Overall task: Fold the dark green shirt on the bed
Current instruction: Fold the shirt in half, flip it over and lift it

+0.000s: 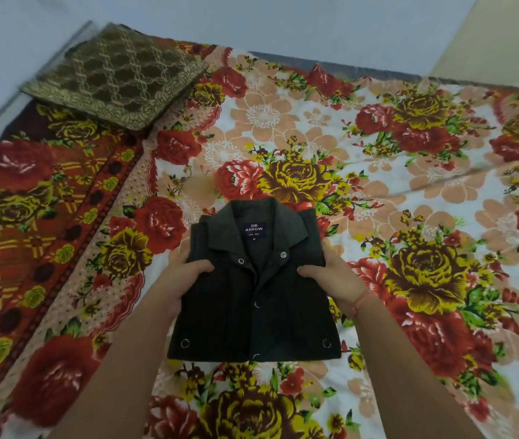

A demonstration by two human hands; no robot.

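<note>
The dark green shirt [253, 299] lies folded into a compact rectangle on the floral bed sheet [394, 172], collar pointing away from me, a blue label showing inside the neck. Snap buttons run down its front. My left hand [177, 280] grips the shirt's left edge, thumb on top and fingers underneath. My right hand [331, 274] grips the right edge the same way; a thin red thread circles that wrist. The lower part of the shirt rests between my forearms.
A brown and gold patterned pillow [115, 77] sits at the far left corner of the bed. A pale wall [251, 17] runs behind the bed. The sheet's dark red border [20, 217] covers the left side.
</note>
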